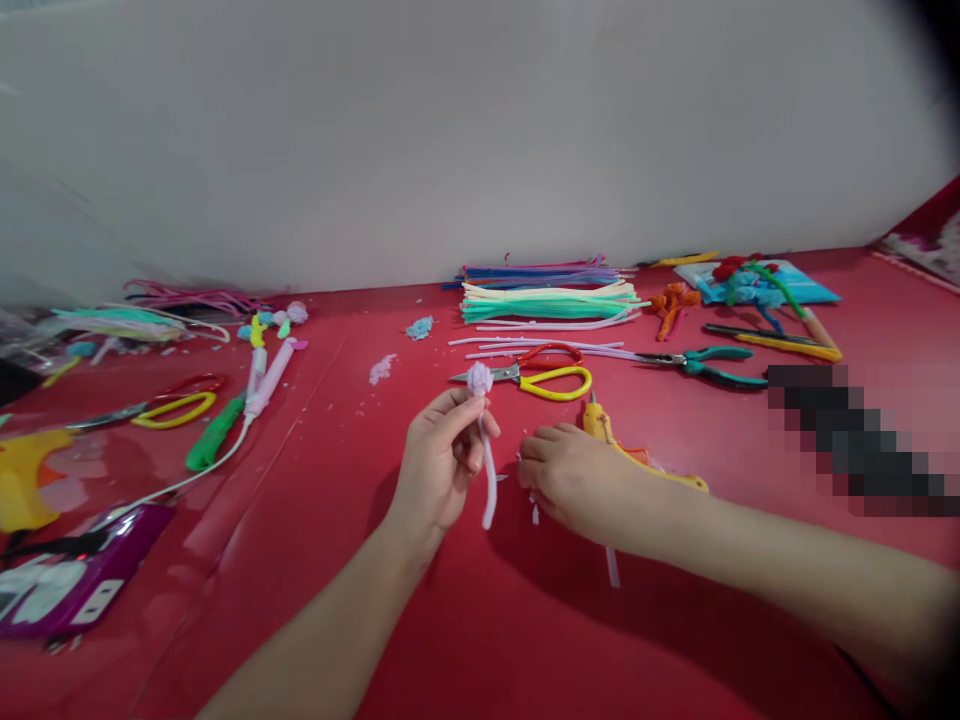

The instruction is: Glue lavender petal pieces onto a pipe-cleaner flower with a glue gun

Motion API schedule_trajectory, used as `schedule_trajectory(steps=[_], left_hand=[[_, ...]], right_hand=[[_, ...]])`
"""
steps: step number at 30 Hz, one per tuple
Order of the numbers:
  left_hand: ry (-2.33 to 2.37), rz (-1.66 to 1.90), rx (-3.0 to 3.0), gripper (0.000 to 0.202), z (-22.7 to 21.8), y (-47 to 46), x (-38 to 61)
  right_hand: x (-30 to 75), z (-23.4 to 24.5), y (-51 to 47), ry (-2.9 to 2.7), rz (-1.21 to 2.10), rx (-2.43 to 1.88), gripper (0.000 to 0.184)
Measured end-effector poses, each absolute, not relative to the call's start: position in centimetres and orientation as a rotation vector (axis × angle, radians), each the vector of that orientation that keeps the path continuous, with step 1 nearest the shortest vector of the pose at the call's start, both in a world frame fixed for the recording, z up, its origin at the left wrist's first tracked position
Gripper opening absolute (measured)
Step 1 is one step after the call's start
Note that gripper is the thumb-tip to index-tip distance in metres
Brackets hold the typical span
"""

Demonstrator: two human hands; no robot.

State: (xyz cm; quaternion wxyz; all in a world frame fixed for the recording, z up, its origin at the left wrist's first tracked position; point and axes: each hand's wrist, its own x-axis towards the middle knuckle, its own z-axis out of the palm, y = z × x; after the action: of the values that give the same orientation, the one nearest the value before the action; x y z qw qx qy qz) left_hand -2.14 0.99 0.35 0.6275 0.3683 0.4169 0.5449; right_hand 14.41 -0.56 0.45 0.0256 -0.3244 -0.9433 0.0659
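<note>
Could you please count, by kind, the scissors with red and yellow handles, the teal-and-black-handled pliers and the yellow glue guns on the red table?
Metal scissors with red and yellow handles: 2
Metal pliers with teal and black handles: 1
Yellow glue guns: 2
Total: 5

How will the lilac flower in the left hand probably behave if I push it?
The flower seems light, being small and pinched in the left hand. Its stem may bend rather than snap, since it curves gently below.

near table [525,640] leaves room; scissors [511,373], glue gun [598,422] bar right hand [564,466] ahead.
</note>
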Motion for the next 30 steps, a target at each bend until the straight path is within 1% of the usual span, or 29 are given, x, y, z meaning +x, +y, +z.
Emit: schedule_trajectory(steps=[7, 11, 13, 17, 20, 22, 26, 30], left_hand=[[0.925, 1.218, 0.863, 0.012, 0.3, 0.5, -1.8], [0.925, 1.2, 0.851, 0.012, 0.3, 0.2, -1.6], [0.928, 1.194, 0.856, 0.012, 0.4, 0.1, -1.6], [0.917, 1.168, 0.885, 0.013, 0.5, -0.2, -1.3], [0.912, 1.135, 0.882, 0.013, 0.3, -0.4, -1.1], [0.917, 1.108, 0.883, 0.013, 0.1, -0.5, -1.0], [0.971, 1.042, 0.93, 0.014, -0.1, -0.8, -0.6], [0.998, 0.98, 0.988, 0.013, -0.3, -1.2, -0.1]], right_hand=[[14.2, 0.4, -1.6, -3.02, 0.006, -0.843, 0.014], [14.1, -0.1, -1.7, -3.025, 0.005, -0.784, 0.015], [14.3, 0.0, -1.3, -2.978, 0.109, -0.862, 0.012], [15.9, 1.7, 0.2, -2.627, 0.523, -1.219, 0.01], [17.4, 3.1, 0.9, -2.279, 0.739, -1.235, 0.011], [18.1, 3.6, 1.0, -2.163, 0.851, -1.179, 0.013], [18.6, 3.7, 0.5, -2.057, 0.959, -1.14, 0.017], [18.5, 3.8, 0.0, -2.049, 0.977, -1.112, 0.029]])
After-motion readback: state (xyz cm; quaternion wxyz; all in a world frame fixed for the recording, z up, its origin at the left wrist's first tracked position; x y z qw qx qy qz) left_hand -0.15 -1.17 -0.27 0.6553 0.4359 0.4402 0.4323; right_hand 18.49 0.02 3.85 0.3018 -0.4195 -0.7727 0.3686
